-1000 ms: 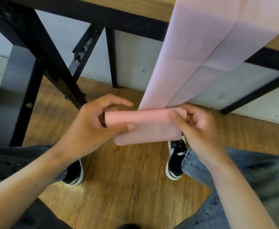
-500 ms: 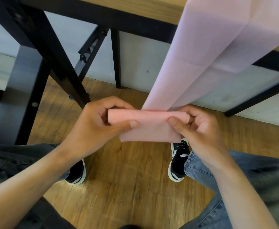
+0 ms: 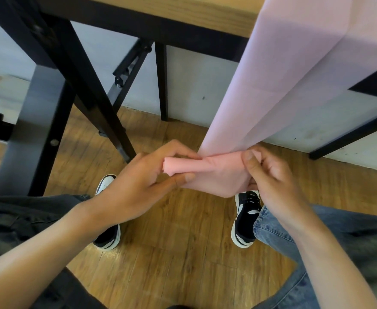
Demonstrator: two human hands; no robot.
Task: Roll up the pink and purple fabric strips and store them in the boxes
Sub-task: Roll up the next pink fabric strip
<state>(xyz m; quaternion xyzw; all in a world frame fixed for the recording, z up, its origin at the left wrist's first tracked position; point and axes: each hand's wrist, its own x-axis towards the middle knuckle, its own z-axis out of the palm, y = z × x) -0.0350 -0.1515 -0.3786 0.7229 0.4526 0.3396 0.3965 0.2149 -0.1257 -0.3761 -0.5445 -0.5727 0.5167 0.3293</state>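
The pink strip [image 3: 294,85] is draped over the counter [image 3: 183,12] edge at about one o'clock and hangs down to the middle of the view, where its lower end is held just above the floor [image 3: 171,253]. Compared with a second ago, when that end lay as a flat, even fold between the hands, it is now turned into a tighter tube at nine o'clock of the bundle, while the three o'clock side is bunched and slack. The roll [image 3: 183,167] is thus judged to be only just started and uneven, and most of the strip's length is still to be wound.

The left hand [image 3: 142,188] is curled round the tube end, with thumb below and fingers above. The right hand [image 3: 272,179] pinches the looser end between thumb and curled fingers. Both hands are closed on the fabric; nothing else is held.

Counted: one pink strip, one roll begun, two hands. No purple strip and no boxes are seen. Two shoes [image 3: 246,219] are planted on the floor at six o'clock of the roll, one on each side. Black counter legs [image 3: 82,85] are seen at ten o'clock.
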